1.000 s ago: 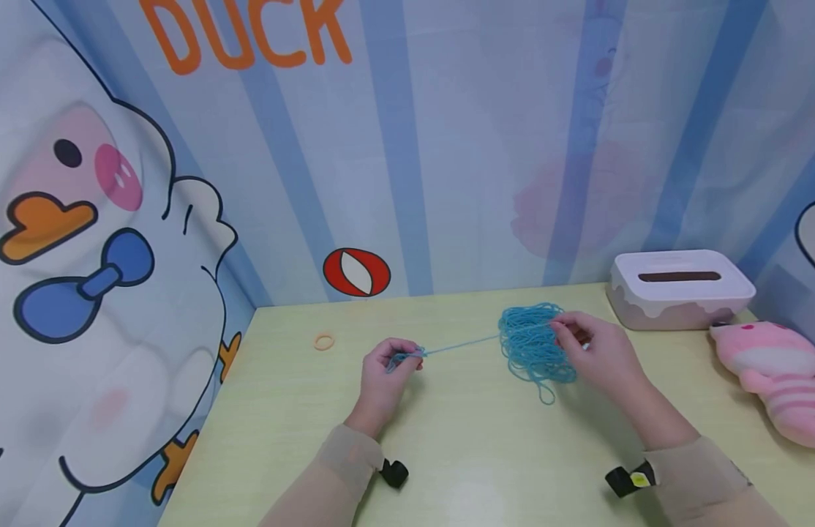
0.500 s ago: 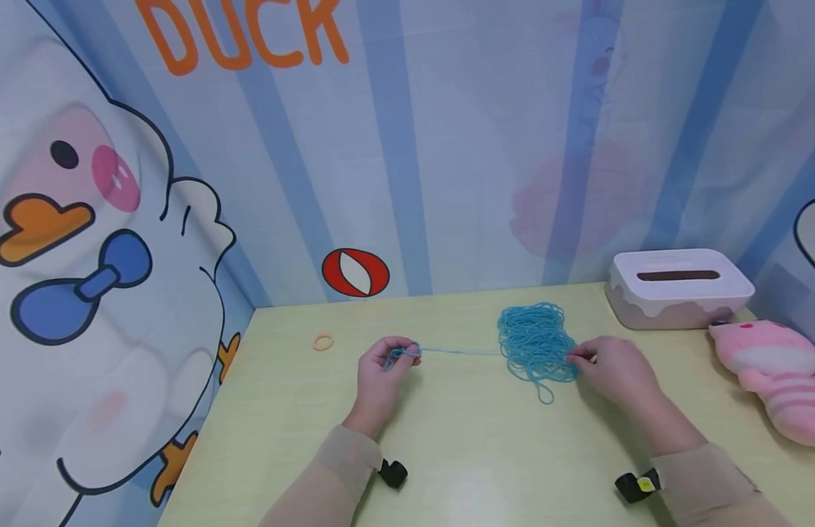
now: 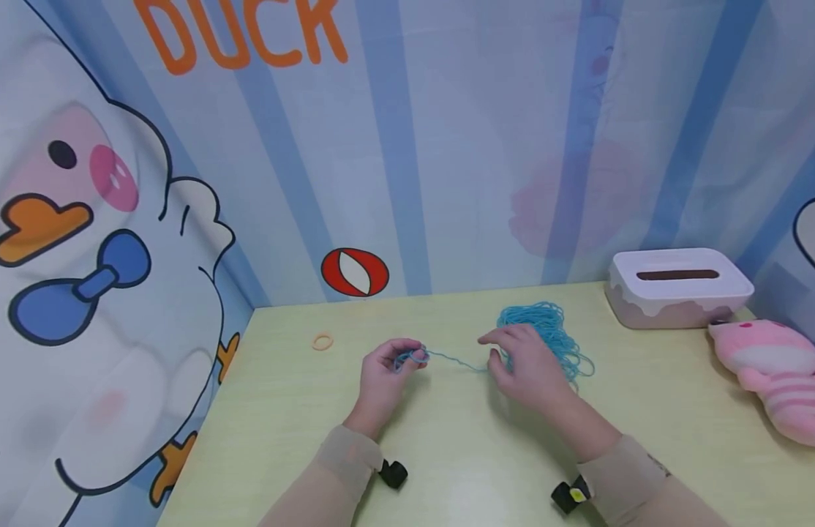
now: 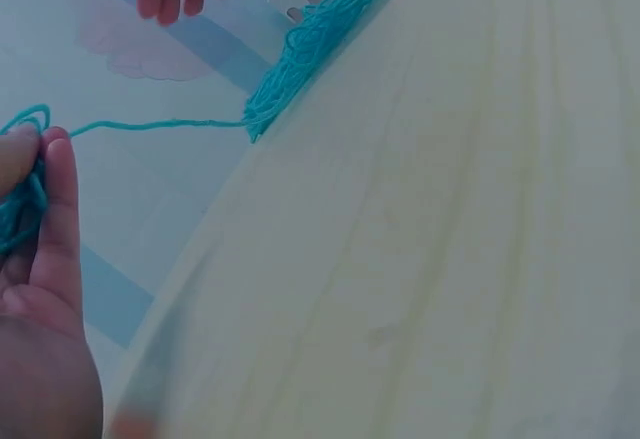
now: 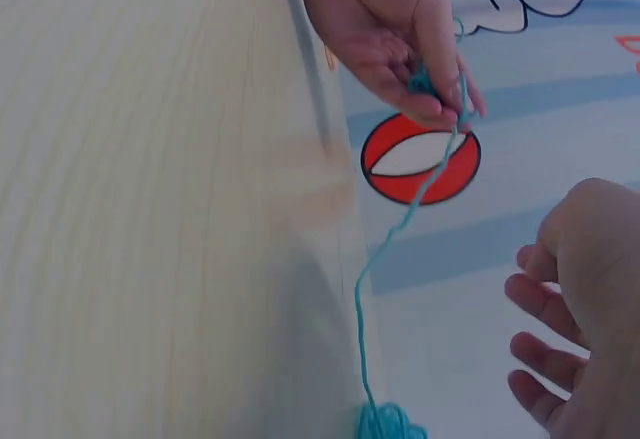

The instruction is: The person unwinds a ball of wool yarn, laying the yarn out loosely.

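Note:
Between thumb and fingers my left hand [image 3: 383,379] pinches a small looped bundle of blue yarn [image 4: 24,204]. A slack yarn strand [image 3: 456,360] runs from it across to a tangled blue yarn pile [image 3: 538,315] on the table. My right hand [image 3: 531,369] is raised in front of that pile, hiding part of it in the head view. Its fingers are spread and loosely bent, with nothing between them in the right wrist view, where the strand [image 5: 359,299] passes to the left of the hand. The left wrist view shows the pile's loose end [image 4: 262,109].
A pale orange ring [image 3: 323,341] lies on the table's left part. At the back right stands a white-and-pink tissue box [image 3: 677,300], with a pink plush toy [image 3: 770,359] in front of it. A printed curtain [image 3: 460,146] backs the table.
My right hand has left the pile's right edge and moved left in front of it. The strand has gone from taut to slack. My left hand keeps its bundle in nearly the same place.

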Demonstrator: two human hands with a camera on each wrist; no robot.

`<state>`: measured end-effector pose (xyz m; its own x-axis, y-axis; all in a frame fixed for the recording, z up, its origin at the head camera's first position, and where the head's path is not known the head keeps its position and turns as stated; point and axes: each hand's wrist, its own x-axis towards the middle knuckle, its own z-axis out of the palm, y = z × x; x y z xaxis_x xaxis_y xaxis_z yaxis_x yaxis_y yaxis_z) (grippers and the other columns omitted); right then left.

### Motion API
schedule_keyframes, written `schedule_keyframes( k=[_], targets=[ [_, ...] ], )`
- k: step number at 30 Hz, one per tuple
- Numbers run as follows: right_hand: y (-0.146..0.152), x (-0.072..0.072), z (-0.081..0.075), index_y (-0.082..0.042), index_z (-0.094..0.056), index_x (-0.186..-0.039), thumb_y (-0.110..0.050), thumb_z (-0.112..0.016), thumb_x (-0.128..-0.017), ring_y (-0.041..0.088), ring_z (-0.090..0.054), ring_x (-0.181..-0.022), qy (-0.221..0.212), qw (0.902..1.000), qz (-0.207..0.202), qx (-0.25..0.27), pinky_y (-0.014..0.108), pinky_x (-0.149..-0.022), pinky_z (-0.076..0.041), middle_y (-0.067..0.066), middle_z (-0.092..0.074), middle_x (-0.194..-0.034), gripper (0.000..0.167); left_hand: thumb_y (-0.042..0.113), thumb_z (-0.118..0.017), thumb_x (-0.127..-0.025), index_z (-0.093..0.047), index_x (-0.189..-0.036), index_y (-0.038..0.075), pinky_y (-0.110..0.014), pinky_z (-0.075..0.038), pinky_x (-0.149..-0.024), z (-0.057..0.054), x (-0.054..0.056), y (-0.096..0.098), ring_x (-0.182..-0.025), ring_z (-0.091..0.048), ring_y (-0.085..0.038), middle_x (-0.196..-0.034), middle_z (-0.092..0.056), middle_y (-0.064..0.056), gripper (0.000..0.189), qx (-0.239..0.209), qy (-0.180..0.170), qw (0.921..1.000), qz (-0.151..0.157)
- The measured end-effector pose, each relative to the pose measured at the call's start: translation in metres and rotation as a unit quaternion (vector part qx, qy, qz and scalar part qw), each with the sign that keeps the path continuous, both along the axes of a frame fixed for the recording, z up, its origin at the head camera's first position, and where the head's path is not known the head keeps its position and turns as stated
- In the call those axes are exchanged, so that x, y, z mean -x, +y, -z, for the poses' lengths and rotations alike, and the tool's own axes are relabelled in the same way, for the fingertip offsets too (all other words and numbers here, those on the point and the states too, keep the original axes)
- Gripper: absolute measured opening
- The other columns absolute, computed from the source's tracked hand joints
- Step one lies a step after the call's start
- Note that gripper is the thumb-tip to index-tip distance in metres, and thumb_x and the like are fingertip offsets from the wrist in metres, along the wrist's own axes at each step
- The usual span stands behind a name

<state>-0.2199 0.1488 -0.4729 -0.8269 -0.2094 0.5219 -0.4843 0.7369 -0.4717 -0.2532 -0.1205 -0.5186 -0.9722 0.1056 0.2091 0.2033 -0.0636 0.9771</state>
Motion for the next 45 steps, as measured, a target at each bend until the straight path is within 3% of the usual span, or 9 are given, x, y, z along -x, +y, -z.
schedule_keyframes(
  k=[7,12,16,21,27,31,38,45],
  targets=[
    [-0.047,0.004,0.004,-0.008,-0.071,-0.143,-0.026,-0.072,-0.108,0.038,-0.067,-0.136,-0.102,0.9918,-0.060,-0.048,0.058,-0.114,-0.056,0.014,-0.075,-0.140,0.040,0.001,-0.078,-0.100,-0.075,-0.120,-0.009,-0.028,-0.067,-0.093,-0.004,-0.002,0.001,-0.090,-0.081,-0.009,-0.105,-0.083,-0.007,0.023,-0.007,0.006,0.9997,0.022],
    [-0.059,0.008,0.008,-0.008,-0.080,-0.127,-0.022,-0.072,-0.108,0.027,-0.079,-0.111,-0.133,0.9890,-0.063,-0.013,0.050,-0.098,-0.065,0.008,-0.083,-0.121,0.025,0.001,-0.076,-0.102,-0.075,-0.119,-0.011,-0.029,-0.067,-0.094,-0.004,-0.001,0.001,-0.092,-0.082,-0.009,-0.105,-0.083,-0.010,0.021,0.000,0.002,0.9995,0.030],
    [-0.056,0.008,0.005,-0.009,-0.081,-0.120,-0.020,-0.071,-0.109,0.018,-0.077,-0.096,-0.154,0.9871,-0.039,0.021,0.044,-0.088,-0.065,0.003,-0.083,-0.109,0.019,0.002,-0.070,-0.106,-0.070,-0.119,-0.012,-0.032,-0.068,-0.094,-0.003,0.000,0.001,-0.095,-0.082,-0.011,-0.106,-0.080,-0.014,0.018,-0.012,-0.004,0.9996,0.026],
    [-0.039,0.006,-0.002,-0.008,-0.080,-0.119,-0.019,-0.070,-0.109,0.016,-0.074,-0.090,-0.133,0.9905,-0.016,0.030,0.042,-0.082,-0.063,0.002,-0.082,-0.100,0.019,0.002,-0.066,-0.108,-0.064,-0.120,-0.012,-0.031,-0.068,-0.090,-0.003,0.000,0.002,-0.092,-0.080,-0.013,-0.109,-0.075,-0.020,0.018,-0.020,-0.004,0.9998,-0.004],
    [-0.019,0.003,-0.007,-0.006,-0.080,-0.120,-0.018,-0.070,-0.109,0.019,-0.076,-0.092,-0.121,0.9920,-0.001,0.034,0.041,-0.082,-0.064,0.003,-0.083,-0.099,0.020,0.003,-0.066,-0.108,-0.070,-0.129,-0.014,-0.029,-0.069,-0.082,-0.004,0.000,0.001,-0.081,-0.078,-0.010,-0.112,-0.081,-0.021,0.027,0.002,-0.016,0.9995,-0.027],
    [-0.005,0.003,-0.011,-0.005,-0.080,-0.120,-0.020,-0.070,-0.109,0.022,-0.078,-0.092,-0.109,0.9926,0.018,0.050,0.035,-0.077,-0.063,0.005,-0.083,-0.098,0.021,0.005,-0.066,-0.109,-0.073,-0.130,-0.011,-0.027,-0.068,-0.079,-0.003,0.001,0.000,-0.076,-0.076,-0.008,-0.112,-0.082,-0.019,0.027,0.008,-0.015,0.9995,-0.025],
    [0.023,0.000,-0.019,-0.002,-0.080,-0.119,-0.015,-0.070,-0.108,0.031,-0.080,-0.094,-0.073,0.9935,0.045,0.075,0.054,-0.088,-0.066,0.008,-0.083,-0.097,0.019,0.002,-0.066,-0.108,-0.071,-0.133,-0.012,-0.028,-0.069,-0.082,-0.002,0.001,0.001,-0.083,-0.078,-0.009,-0.115,-0.080,-0.024,0.028,-0.001,-0.007,0.9999,-0.016],
    [0.045,-0.003,-0.020,-0.002,-0.080,-0.117,-0.015,-0.070,-0.108,0.031,-0.079,-0.091,-0.056,0.9927,0.074,0.077,0.053,-0.085,-0.065,0.009,-0.083,-0.096,0.018,-0.006,-0.066,-0.105,-0.063,-0.142,-0.014,-0.029,-0.067,-0.091,-0.002,0.002,0.002,-0.097,-0.081,-0.010,-0.129,-0.076,-0.030,0.037,-0.026,-0.015,0.9995,-0.005]
  ],
)
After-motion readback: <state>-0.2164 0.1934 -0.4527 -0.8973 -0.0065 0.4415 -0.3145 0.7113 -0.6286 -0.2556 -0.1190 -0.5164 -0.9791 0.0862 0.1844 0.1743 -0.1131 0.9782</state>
